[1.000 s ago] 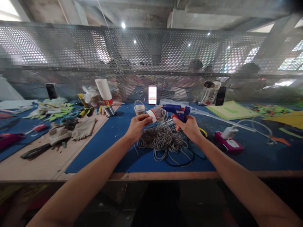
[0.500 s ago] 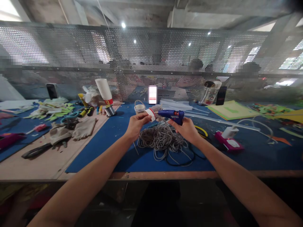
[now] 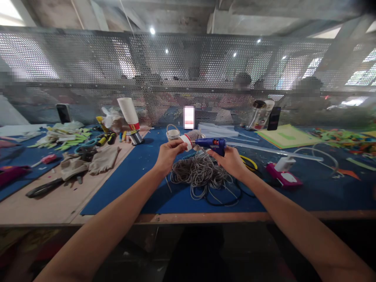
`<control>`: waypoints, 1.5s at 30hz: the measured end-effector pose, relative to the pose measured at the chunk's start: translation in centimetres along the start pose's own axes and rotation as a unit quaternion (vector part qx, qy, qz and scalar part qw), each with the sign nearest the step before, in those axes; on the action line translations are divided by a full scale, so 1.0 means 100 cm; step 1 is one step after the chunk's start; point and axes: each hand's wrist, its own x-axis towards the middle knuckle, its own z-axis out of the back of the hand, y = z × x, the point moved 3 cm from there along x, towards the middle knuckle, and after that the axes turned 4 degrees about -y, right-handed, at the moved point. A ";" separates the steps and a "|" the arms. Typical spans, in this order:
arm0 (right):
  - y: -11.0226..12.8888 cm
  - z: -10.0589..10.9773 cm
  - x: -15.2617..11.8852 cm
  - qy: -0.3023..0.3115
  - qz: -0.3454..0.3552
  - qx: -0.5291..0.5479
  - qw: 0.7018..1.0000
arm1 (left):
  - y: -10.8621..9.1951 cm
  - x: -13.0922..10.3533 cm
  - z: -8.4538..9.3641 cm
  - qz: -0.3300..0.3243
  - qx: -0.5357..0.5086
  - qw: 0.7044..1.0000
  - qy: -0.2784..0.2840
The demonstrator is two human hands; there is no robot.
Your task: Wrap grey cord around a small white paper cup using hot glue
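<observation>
My left hand (image 3: 169,153) is closed on a paper cup (image 3: 186,142), tipped on its side; its white rim end faces me and grey cord covers the part farther off. In my right hand (image 3: 230,159) is a blue hot glue gun (image 3: 214,144), its nozzle pointing left at the cup. I cannot tell whether the nozzle touches it. A long clear glue stick (image 3: 276,151) runs out of the gun's back to the right. Below both hands lies a loose heap of grey cord (image 3: 202,176). Behind the cup stands a small cup with a handle (image 3: 172,134).
A tilted stack of paper cups (image 3: 128,111) stands at the back left. Gloves (image 3: 104,159) and blue-handled scissors (image 3: 86,147) lie left. Rightward are a magenta power block (image 3: 284,175), yellow-handled pliers (image 3: 249,163) and coloured sheets (image 3: 289,136). A perforated metal screen (image 3: 188,58) closes the back.
The glue gun has shifted slightly left and down, its nozzle now closer to the cord-covered side of the cup. My left hand keeps its hold, almost unmoved.
</observation>
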 end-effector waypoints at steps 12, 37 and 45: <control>-0.004 -0.001 0.001 -0.007 0.003 -0.014 1.000 | -0.003 -0.002 -0.001 0.011 -0.003 1.000 0.001; -0.001 0.000 0.000 0.004 0.001 -0.024 1.000 | 0.001 0.000 0.001 0.023 -0.018 1.000 0.002; 0.003 0.002 -0.001 0.000 0.001 -0.019 1.000 | 0.000 0.000 0.001 0.030 -0.032 0.999 -0.005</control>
